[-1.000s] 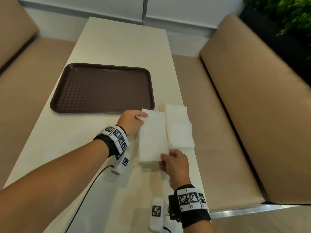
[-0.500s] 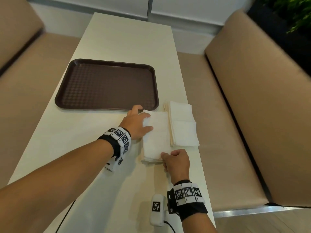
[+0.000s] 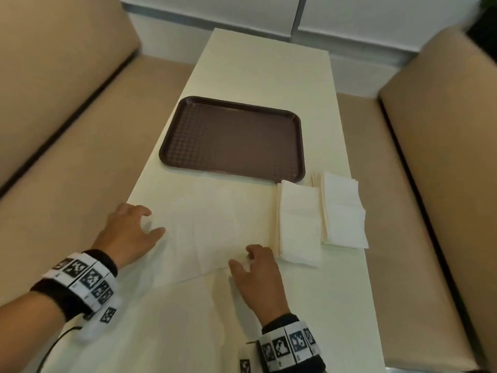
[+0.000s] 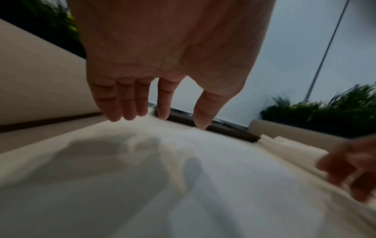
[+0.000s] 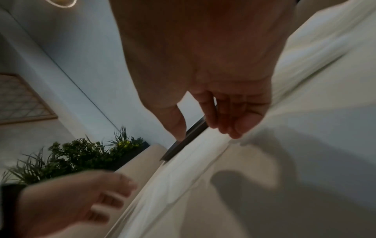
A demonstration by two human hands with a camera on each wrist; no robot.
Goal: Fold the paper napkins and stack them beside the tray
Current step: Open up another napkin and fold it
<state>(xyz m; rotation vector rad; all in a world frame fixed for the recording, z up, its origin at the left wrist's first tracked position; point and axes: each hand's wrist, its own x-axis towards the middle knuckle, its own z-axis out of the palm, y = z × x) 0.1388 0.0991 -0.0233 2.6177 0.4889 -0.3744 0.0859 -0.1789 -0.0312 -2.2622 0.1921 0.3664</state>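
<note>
Now the napkin (image 3: 215, 230), a second earlier a folded strip in both hands, lay opened flat near the tray (image 3: 234, 138); left hand (image 3: 129, 235) and right hand (image 3: 255, 273) rested spread on it, gripping nothing, so folding could begin.

place: café or canteen dining booth | seating: tan padded benches (image 3: 61, 109) on both sides | table (image 3: 269, 63): long, cream | tray (image 3: 231, 138): brown serving type | paper napkins (image 3: 341, 211) stacked | plants (image 5: 81, 154) behind seating
</note>
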